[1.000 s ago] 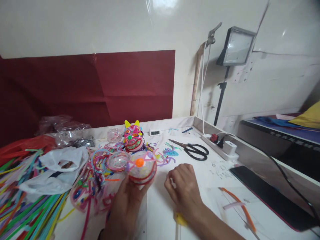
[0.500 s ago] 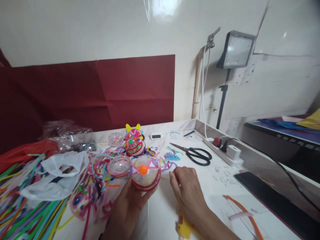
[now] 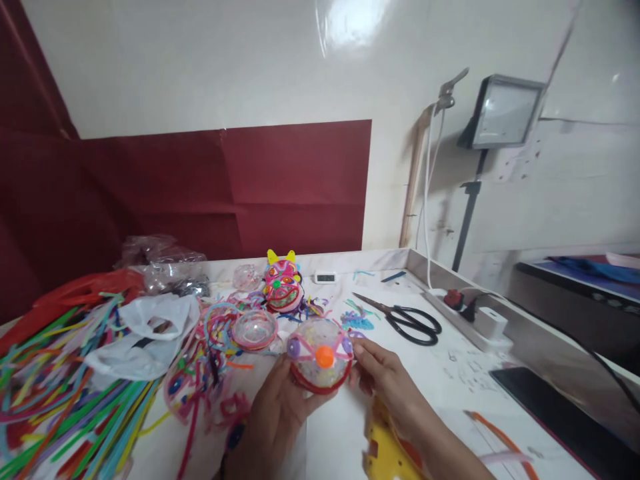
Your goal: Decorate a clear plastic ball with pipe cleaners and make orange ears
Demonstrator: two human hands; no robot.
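**Status of the workpiece**

- The left hand (image 3: 280,413) supports the decorated dome (image 3: 320,363) from below, with the fingers closed around its lower red rim. The dome is held just above the surface (image 3: 450,373), in front of the person.
- The right hand (image 3: 387,383) meets the dome's right edge. Its fingers (image 3: 361,352) are narrow and touch the rim. Whether they pinch anything cannot be told.
- Fitted so far: an orange pom-pom at the centre, two purple dots, pink pipe-cleaner lines and a red rim band.
- For comparison, the finished face (image 3: 283,288) at the back of the surface has yellow ears and denser colour work. The held dome shows no ears, so it appears to be partly complete.
- A bare clear dome (image 3: 254,329) lies undecorated to the left.
- Available materials: loose pipe cleaners (image 3: 65,393) at the far left, scissors (image 3: 410,320) well to the right, and a yellow cut piece (image 3: 387,453) under the right wrist.
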